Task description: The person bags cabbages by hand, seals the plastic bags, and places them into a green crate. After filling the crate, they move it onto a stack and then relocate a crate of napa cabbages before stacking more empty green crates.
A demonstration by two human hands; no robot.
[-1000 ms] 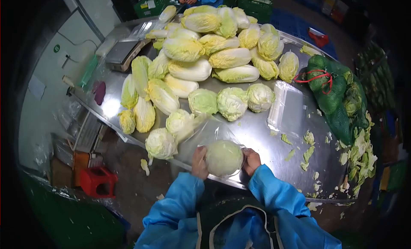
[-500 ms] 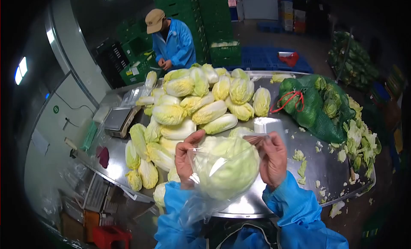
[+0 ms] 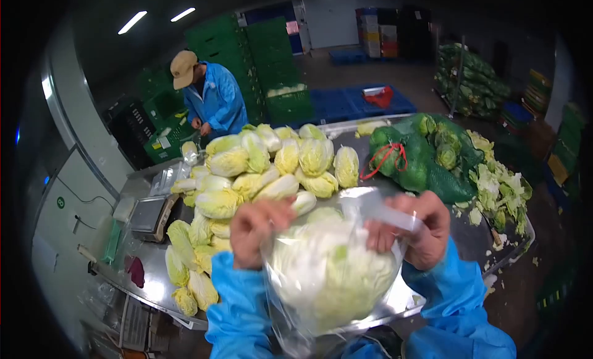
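Observation:
A pale green cabbage [image 3: 327, 275] sits inside a clear plastic bag [image 3: 285, 325] close in front of me, over the table's near edge. My left hand [image 3: 259, 230] is closed at the bag's upper left, its fingers smeared by motion. On the other side, my right hand [image 3: 417, 229] grips the bag's upper edge, with a strip of film stretched across its fingers. Behind the bag lies a heap of trimmed napa cabbages [image 3: 219, 203], yellow and white.
A green net sack [image 3: 451, 181] of cabbages with red string and loose leaves [image 3: 503, 189] are at the right of the metal table [image 3: 157, 279]. A scale [image 3: 148, 217] stands left. Across the table, a co-worker [image 3: 216, 100] in blue stands by green crates [image 3: 222, 44].
My view has shifted right and tilted up. The bagged cabbage is lower and nearer to me, with the bag drawn further up around it. Both hands keep hold of the bag.

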